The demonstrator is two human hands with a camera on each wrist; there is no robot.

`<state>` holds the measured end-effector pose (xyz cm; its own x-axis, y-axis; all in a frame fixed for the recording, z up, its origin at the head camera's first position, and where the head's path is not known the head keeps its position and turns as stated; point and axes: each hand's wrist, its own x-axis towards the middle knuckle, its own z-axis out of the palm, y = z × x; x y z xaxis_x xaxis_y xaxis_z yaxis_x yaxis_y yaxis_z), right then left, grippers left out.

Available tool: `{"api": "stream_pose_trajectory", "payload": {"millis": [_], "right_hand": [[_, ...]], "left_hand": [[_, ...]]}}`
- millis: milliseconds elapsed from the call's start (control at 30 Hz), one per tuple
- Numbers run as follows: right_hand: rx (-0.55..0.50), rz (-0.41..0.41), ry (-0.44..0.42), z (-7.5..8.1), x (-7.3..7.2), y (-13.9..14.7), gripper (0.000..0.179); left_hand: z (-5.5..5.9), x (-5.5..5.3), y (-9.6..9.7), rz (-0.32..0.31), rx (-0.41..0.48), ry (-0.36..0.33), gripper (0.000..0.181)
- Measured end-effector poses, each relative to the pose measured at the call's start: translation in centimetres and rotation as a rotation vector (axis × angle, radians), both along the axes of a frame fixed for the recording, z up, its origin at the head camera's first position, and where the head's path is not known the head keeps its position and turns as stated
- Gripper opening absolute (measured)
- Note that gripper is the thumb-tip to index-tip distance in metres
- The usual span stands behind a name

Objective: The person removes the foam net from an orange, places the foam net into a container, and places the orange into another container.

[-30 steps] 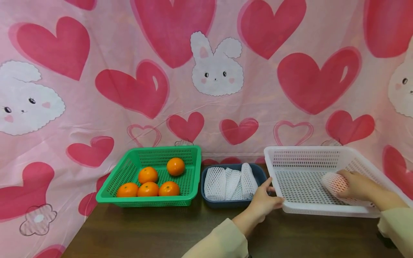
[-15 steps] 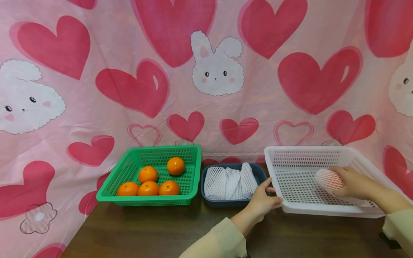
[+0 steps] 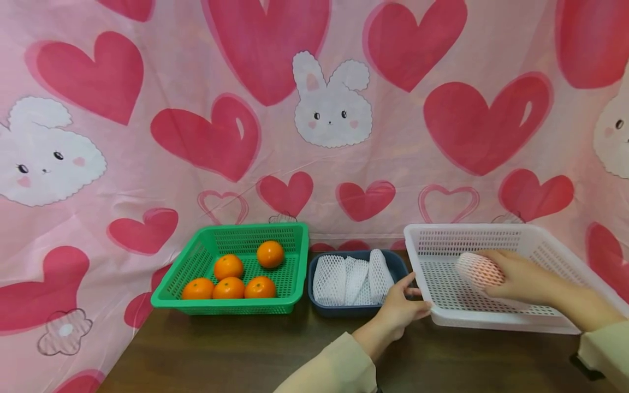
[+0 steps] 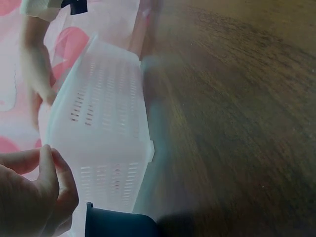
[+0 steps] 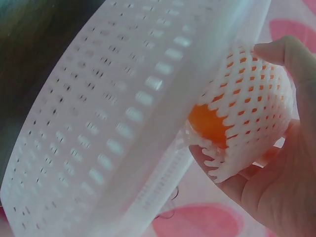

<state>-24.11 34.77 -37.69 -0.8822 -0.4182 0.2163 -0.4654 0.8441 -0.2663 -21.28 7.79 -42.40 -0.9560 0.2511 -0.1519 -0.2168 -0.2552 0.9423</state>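
My right hand [image 3: 523, 279] grips an orange in a white foam net sleeve [image 3: 478, 271] inside the white plastic basket [image 3: 501, 321]. In the right wrist view, bare orange peel [image 5: 210, 123] shows at the open end of the sleeve, and the fingers curl round the netted side. With thumb and fingertips, my left hand [image 3: 399, 308] pinches the left rim of this basket near its front corner. The left wrist view shows that pinch on the rim too. No other fruit can be seen in the white basket, though my right hand hides part of its floor.
A green basket [image 3: 226, 304] with several bare oranges [image 3: 228, 267] stands at the left. Between the baskets sits a dark blue tray [image 3: 344, 311] holding several white foam net sleeves [image 3: 329, 281]. All stand on a brown wooden table [image 3: 221, 349] before a pink heart-print cloth [image 3: 329, 164].
My right hand has carried the sleeved orange leftward inside the white basket, toward its middle. My left hand keeps its hold on the rim.
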Motion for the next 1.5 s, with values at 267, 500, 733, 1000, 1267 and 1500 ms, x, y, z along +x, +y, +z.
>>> {"api": "stream_pose_trajectory", "payload": {"millis": [267,500,733,1000,1267,1500], "right_hand": [[-0.001,0.016,-0.034,0.3,0.9,-2.0,0.08],[-0.024,0.061,0.009,1.0,1.6,-4.1,0.078],[-0.035,0.093,0.022,1.4,2.4,-6.2,0.078],[-0.071,0.163,0.075,1.9,2.8,-8.7,0.074],[-0.111,0.196,0.062,1.8,3.6,-11.0,0.076],[-0.128,0.248,0.084,1.3,4.4,-12.7,0.075]], "left_hand": [[-0.5,0.1,-0.1,0.005,0.025,-0.016,0.069],[-0.7,-0.1,-1.1,-0.064,0.007,0.0,0.066],[-0.6,-0.2,-2.6,-0.163,-0.064,0.02,0.061],[-0.3,-0.4,-4.9,-0.274,-0.161,0.081,0.056],[-0.8,0.2,-7.5,-0.343,-0.195,0.103,0.05],[-1.0,0.8,-10.2,-0.373,-0.215,0.1,0.046]]}}
